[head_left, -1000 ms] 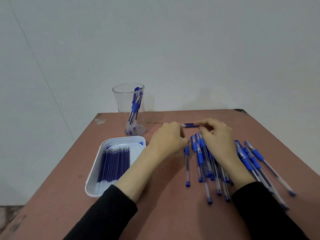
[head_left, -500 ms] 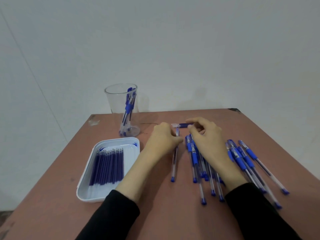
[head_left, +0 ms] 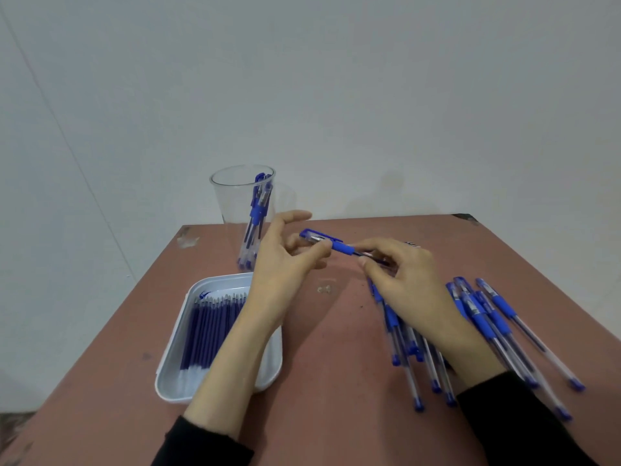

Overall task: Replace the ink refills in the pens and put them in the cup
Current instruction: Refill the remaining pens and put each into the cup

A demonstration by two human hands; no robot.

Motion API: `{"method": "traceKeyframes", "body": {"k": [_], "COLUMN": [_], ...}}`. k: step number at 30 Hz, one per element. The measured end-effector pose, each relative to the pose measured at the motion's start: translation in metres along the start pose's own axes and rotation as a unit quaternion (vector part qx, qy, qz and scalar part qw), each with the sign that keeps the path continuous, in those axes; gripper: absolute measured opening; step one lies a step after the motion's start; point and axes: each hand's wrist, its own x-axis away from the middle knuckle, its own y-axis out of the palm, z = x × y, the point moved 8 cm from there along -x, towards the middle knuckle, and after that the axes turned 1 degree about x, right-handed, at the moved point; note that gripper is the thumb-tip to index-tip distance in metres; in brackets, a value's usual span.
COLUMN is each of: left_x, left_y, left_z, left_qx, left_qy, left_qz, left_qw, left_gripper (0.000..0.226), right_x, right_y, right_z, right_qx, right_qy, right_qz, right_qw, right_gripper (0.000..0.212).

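Frame centre: left hand pinches the capped end of one pen; right hand pinches its barrel. Cup stands upper left of it, holding pens. Barrel print is too small to read.

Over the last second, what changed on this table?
Both hands rose from the table, bringing the pen up with them. The left hand pinches its cap end and the right hand grips the barrel. The cup, the tray of refills and the pile of pens stayed put.
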Motion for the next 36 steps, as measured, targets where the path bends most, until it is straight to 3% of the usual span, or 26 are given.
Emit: {"method": "traceKeyframes", "body": {"k": [3, 6, 9, 12, 20, 24, 32, 36], "left_x": [-0.001, -0.001, 0.005, 0.005, 0.009, 0.013, 0.016, 0.012], "left_y": [0.002, 0.008, 0.024, 0.032, 0.033, 0.029, 0.029, 0.025], "left_z": [0.006, 0.013, 0.013, 0.005, 0.005, 0.013, 0.018, 0.015], "left_qx": [-0.187, -0.335, -0.419, -0.476, -0.492, -0.511, -0.489, -0.476], "left_qy": [0.063, 0.139, 0.208, 0.215, 0.218, 0.231, 0.264, 0.238], "left_qz": [-0.039, -0.053, -0.109, -0.144, -0.153, -0.105, -0.082, -0.087], "left_qw": [0.98, 0.93, 0.877, 0.841, 0.829, 0.822, 0.827, 0.842], "left_gripper": [0.016, 0.01, 0.02, 0.025, 0.02, 0.023, 0.025, 0.03], "right_x": [-0.001, -0.006, -0.012, -0.013, -0.01, -0.008, -0.007, -0.008], "right_y": [-0.003, -0.003, 0.001, 0.006, 0.005, 0.004, -0.002, -0.006], "right_z": [-0.002, -0.008, -0.013, -0.017, -0.014, -0.016, -0.015, -0.013], "right_qx": [0.079, 0.166, 0.219, 0.215, 0.143, 0.127, 0.087, 0.072], "right_qy": [-0.027, -0.076, -0.118, -0.148, -0.125, -0.134, -0.134, -0.131], "right_qz": [0.004, -0.011, -0.017, -0.019, -0.032, -0.039, -0.047, -0.048], "right_qw": [0.996, 0.983, 0.968, 0.965, 0.981, 0.982, 0.986, 0.988], "right_gripper": [0.019, 0.026, 0.032, 0.038, 0.032, 0.031, 0.026, 0.023]}}
